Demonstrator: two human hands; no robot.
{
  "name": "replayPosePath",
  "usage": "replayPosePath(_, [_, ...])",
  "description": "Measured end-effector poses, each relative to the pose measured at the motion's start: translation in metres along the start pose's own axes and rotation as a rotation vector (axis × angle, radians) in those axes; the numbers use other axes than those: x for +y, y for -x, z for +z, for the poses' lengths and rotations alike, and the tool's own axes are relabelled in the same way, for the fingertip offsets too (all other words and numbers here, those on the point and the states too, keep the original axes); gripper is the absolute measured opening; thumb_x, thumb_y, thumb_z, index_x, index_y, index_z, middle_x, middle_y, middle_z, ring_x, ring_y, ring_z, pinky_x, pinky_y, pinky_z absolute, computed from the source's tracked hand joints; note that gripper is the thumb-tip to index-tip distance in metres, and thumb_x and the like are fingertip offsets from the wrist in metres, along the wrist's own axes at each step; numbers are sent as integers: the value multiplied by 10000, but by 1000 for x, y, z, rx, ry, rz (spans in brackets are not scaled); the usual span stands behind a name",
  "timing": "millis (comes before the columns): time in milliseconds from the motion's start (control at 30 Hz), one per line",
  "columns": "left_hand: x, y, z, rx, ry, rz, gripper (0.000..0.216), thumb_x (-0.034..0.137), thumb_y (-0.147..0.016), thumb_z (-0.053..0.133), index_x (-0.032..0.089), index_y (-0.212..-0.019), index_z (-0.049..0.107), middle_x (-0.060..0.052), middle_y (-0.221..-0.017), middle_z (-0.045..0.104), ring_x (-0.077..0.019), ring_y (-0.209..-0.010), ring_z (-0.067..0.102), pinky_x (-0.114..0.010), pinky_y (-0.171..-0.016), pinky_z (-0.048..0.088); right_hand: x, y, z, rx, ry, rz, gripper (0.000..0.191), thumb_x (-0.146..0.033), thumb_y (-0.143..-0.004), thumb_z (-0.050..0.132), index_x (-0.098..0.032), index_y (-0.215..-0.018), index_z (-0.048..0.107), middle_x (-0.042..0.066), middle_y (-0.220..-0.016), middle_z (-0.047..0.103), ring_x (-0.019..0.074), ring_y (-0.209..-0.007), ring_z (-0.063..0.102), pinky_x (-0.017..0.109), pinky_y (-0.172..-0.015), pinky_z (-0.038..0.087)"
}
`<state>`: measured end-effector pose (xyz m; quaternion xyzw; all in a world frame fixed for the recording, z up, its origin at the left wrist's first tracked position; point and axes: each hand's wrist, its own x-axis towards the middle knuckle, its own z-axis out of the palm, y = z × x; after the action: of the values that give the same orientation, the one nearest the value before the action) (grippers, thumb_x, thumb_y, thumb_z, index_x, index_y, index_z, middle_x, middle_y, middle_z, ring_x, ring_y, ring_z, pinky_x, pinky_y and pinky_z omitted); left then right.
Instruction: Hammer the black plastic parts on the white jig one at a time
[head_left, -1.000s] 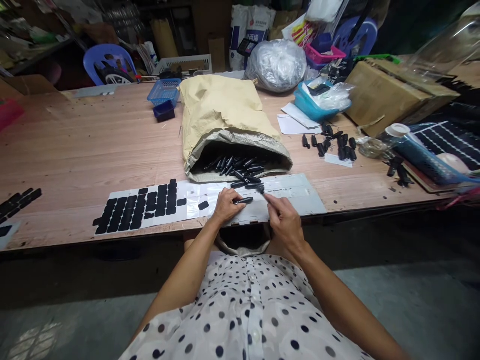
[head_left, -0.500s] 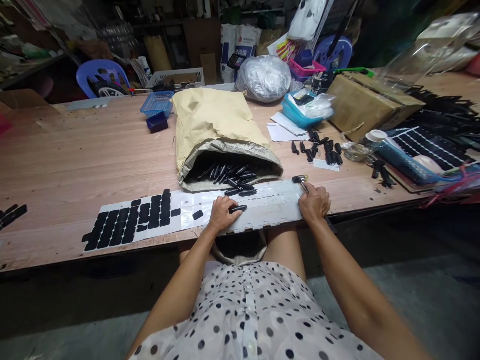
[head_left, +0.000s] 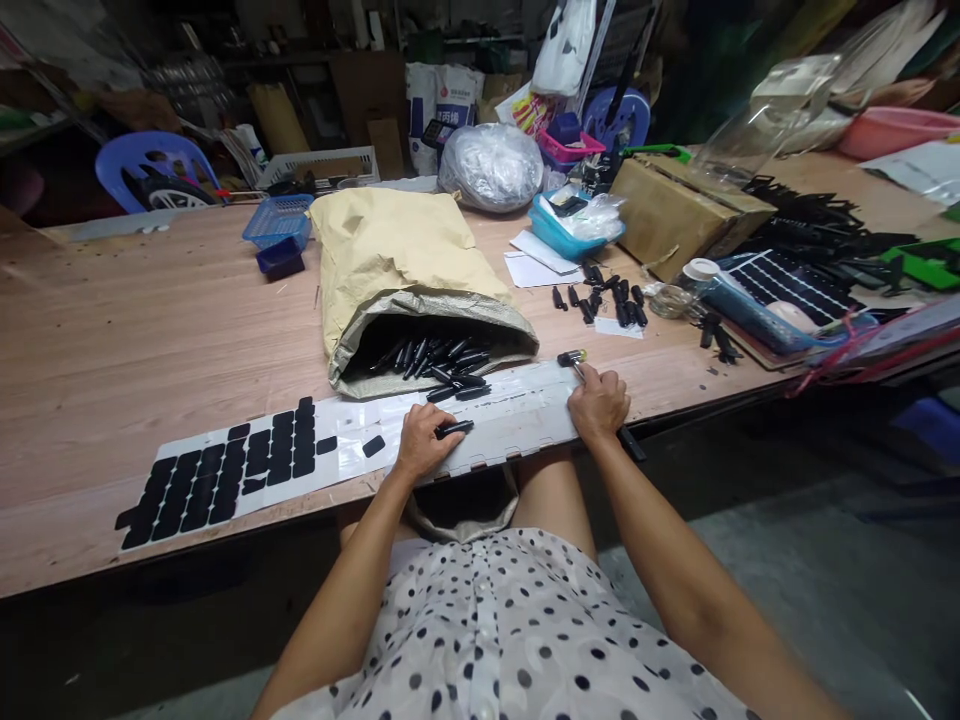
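My left hand (head_left: pixel 421 440) is closed on a slim black plastic piece (head_left: pixel 456 428), holding it low over the white board (head_left: pixel 517 415) at the table's front edge. At the board's right end, my right hand (head_left: pixel 598 402) grips a small hammer. The hammer's dark head (head_left: pixel 571 357) has a yellowish end and points away from me, and its black handle (head_left: pixel 631 444) sticks out below my wrist. Several similar black pieces (head_left: pixel 459 385) lie at the mouth of a tan paper sack (head_left: pixel 405 240), with more inside.
Left of the board is a sheet of black rounded patches (head_left: pixel 202 485). Loose black parts (head_left: pixel 626 305), a cardboard box (head_left: pixel 686 215) and a turquoise basket (head_left: pixel 570 238) stand to the right. Beyond the sack's left side are a blue basket (head_left: pixel 276 222) and a small navy box (head_left: pixel 280 260).
The view has turned a little to the right, so the table's things appear further left. Both hands keep their holds on the black piece and the hammer, in nearly the same places over the board.
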<state>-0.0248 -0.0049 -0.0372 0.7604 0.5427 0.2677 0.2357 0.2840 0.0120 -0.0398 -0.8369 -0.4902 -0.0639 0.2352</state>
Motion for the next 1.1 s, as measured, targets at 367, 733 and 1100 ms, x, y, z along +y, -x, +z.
replayPosePath(367, [26, 57, 6, -163, -116, 331, 178, 334, -784, 840, 310, -958, 814, -77, -1399, 651, -364, -1315, 506, -566, -1109, 394, 0, 0, -1, -6, -5, -2, 405, -134, -887, 532, -225, -1203, 769, 141, -1033, 602, 268, -954, 489, 345, -707, 278])
replayPosePath(733, [35, 64, 16, -177, -108, 270, 280, 270, -752, 857, 306, -1025, 809, -73, -1427, 663, -355, -1292, 560, -574, -1100, 448, 1, -2, -2, -28, 11, 1, 400, -147, -904, 522, -214, -1216, 762, 154, -1048, 609, 275, -949, 501, 346, -701, 283])
replayPosePath(1100, [7, -40, -16, 124, -240, -150, 181, 243, -860, 760, 276, -1038, 774, -52, -1066, 741, -291, -1072, 609, -434, -961, 519, 0, -2, 2, -18, 43, -3, 387, -147, -900, 534, -221, -1207, 757, 141, -1040, 596, 273, -953, 496, 337, -702, 286])
